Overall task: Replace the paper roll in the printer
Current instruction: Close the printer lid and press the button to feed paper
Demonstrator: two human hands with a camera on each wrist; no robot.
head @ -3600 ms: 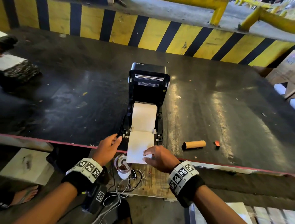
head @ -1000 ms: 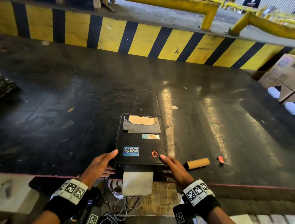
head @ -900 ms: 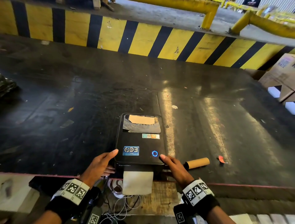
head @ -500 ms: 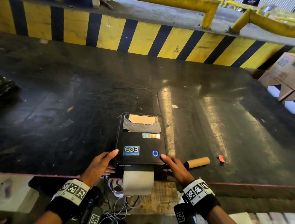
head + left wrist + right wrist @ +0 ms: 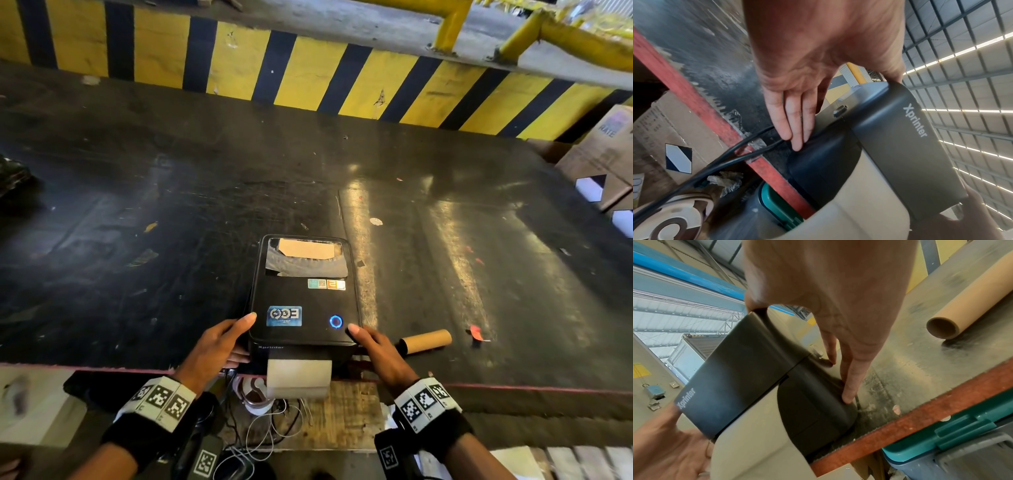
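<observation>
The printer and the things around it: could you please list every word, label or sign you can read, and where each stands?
"Xprinter": printer front edge, sharpest in the left wrist view.
Blue sticker on lid: logo letters unclear, small print blurred.
Coloured label strip: unreadable.
Cardboard box: print partly cut off, unreadable.

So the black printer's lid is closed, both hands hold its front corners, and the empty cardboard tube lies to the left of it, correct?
Not quite: the head view shows the empty cardboard tube lying right of the black printer, beside the right hand. The lid is closed, and the left hand holds the other corner.
</observation>
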